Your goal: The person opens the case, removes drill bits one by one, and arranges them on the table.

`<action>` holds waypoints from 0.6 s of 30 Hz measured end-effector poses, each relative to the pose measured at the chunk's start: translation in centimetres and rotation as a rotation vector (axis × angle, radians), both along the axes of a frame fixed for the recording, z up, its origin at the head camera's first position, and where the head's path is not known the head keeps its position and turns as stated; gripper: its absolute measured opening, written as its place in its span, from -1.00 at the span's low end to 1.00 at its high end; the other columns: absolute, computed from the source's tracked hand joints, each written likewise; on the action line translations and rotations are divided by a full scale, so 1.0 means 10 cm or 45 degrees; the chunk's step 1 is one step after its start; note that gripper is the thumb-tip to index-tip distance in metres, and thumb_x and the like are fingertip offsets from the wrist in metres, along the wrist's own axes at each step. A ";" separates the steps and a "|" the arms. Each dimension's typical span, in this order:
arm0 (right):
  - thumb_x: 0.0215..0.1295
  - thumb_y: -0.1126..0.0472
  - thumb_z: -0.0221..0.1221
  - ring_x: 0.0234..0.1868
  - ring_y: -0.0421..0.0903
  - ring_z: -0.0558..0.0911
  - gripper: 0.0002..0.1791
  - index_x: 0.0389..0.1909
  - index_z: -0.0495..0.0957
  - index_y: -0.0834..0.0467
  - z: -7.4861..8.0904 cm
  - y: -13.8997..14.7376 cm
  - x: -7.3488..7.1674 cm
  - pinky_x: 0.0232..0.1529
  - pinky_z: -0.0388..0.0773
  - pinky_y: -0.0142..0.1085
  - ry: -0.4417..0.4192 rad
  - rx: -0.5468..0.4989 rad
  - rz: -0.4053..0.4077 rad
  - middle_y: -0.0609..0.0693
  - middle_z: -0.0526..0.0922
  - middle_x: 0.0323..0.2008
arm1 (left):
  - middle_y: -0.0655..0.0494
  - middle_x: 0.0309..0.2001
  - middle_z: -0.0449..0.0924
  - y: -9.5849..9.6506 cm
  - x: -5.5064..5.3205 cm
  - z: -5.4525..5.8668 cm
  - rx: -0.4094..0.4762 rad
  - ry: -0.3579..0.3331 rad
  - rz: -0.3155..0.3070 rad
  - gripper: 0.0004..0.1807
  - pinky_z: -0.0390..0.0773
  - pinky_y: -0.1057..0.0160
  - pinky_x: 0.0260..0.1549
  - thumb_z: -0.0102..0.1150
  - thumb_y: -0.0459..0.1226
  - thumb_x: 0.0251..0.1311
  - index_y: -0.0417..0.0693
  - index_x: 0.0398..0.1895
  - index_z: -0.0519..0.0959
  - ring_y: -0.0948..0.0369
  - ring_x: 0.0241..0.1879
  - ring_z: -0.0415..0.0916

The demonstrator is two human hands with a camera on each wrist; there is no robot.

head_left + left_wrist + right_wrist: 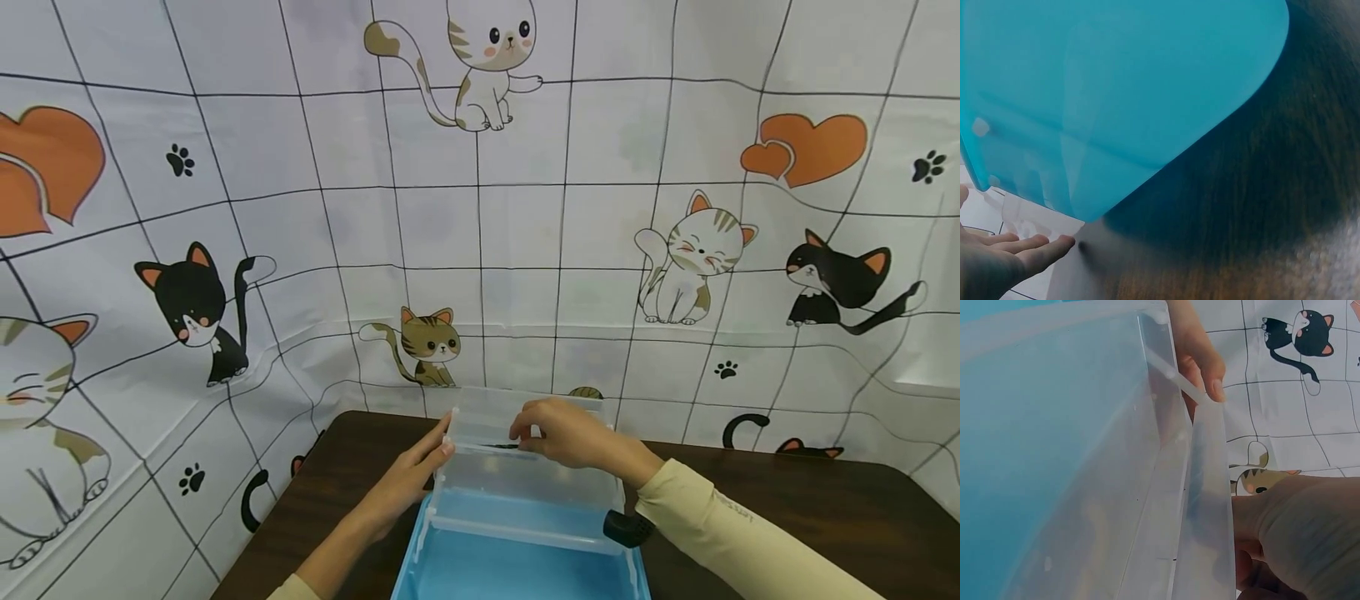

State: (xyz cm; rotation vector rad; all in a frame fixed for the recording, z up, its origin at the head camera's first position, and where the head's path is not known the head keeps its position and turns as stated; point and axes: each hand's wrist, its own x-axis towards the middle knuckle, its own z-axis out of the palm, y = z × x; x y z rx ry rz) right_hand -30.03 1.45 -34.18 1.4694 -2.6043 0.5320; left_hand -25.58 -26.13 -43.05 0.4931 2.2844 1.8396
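A light-blue plastic box (525, 575) has a translucent white hinged lid section (525, 475) raised at its back. My left hand (408, 475) touches the left edge of that section, with fairly straight fingers in the left wrist view. At the upper part my right hand (566, 433) has curled fingers, and a thin dark object (506, 446) shows at its fingertips. Its kind is too small to make out. In the right wrist view the translucent edge (1213, 506) partly hides the right hand (1297, 531); the left thumb (1215, 387) lies at the corner.
The box stands on a dark brown wooden table (787, 525). Behind and to the left hangs a white gridded sheet (517, 225) printed with cats, hearts and paws. A black band (627, 528) sits below the right sleeve (720, 508).
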 end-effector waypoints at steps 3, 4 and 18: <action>0.19 0.25 0.25 -0.30 -0.25 0.52 -0.87 -0.24 0.66 0.05 -0.01 0.00 0.00 -0.33 0.49 -0.38 -0.007 -0.003 0.011 -0.18 0.59 -0.31 | 0.24 0.42 -0.29 0.02 0.05 0.06 0.007 -0.008 -0.012 -0.42 0.20 -0.33 0.00 -0.24 0.10 0.37 0.62 0.39 -0.14 -0.08 0.34 -0.13; 0.19 0.25 0.25 -0.31 -0.26 0.52 -0.88 -0.25 0.66 0.04 -0.01 0.00 -0.01 -0.34 0.49 -0.38 -0.013 -0.008 0.012 -0.18 0.58 -0.32 | 0.22 0.42 -0.29 0.02 0.06 0.09 0.008 -0.009 -0.015 -0.42 0.20 -0.33 0.00 -0.24 0.09 0.38 0.60 0.39 -0.15 -0.09 0.34 -0.13; 0.23 0.29 0.20 -0.37 -0.27 0.49 -0.88 -0.26 0.65 0.05 -0.06 0.08 -0.06 -0.39 0.47 -0.38 -0.081 -0.110 0.081 -0.14 0.59 -0.31 | 0.26 0.42 -0.26 0.00 -0.04 -0.06 -0.004 0.003 0.015 -0.44 0.22 -0.35 -0.03 -0.23 0.14 0.35 0.71 0.36 -0.11 -0.08 0.34 -0.11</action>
